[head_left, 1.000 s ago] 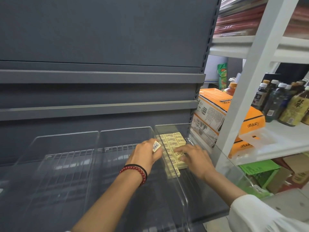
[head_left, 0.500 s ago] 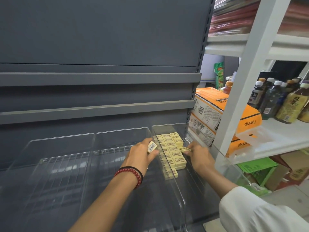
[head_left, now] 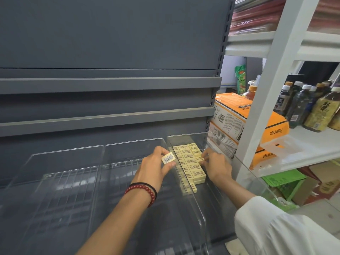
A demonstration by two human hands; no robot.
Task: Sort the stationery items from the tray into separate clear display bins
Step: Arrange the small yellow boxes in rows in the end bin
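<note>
Head-camera view, looking down along a person's two arms into a shop shelf. Nearest, at bottom right, a white sleeve (head_left: 276,234) covers the right arm. The left forearm is bare, with a red bead bracelet (head_left: 142,190) at the wrist.

The left hand (head_left: 154,168) hovers over the middle bin (head_left: 128,144), just beside the wall it shares with the right-hand bin (head_left: 199,214). Its thumb and fingers (head_left: 161,150) are clamped on a small yellow barcoded eraser (head_left: 167,158), label facing up (probably kept ready as the next piece to go in, which would save a reach). The right hand (head_left: 217,166) is inside the right-hand bin. Its fingers (head_left: 206,154) are pinched together on another eraser (head_left: 199,159) at the right edge of the stack, seemingly seating it in line with its neighbours.

The stack of erasers (head_left: 185,162) lies in that bin in neat rows, packed against its left wall and running toward the back, apparently more than one layer deep. Tight rows like these would fit more pieces and keep the printed faces showing.

The left bin (head_left: 64,151) completes a row of three clear bins standing side by side on a wire shelf (head_left: 73,181). Behind them rises a grey metal back panel (head_left: 110,34) with two ledges. To the right stands a white rack (head_left: 276,70) holding orange cartons (head_left: 239,111) and bottled drinks (head_left: 312,107). The tray named in the task is not in view.
</note>
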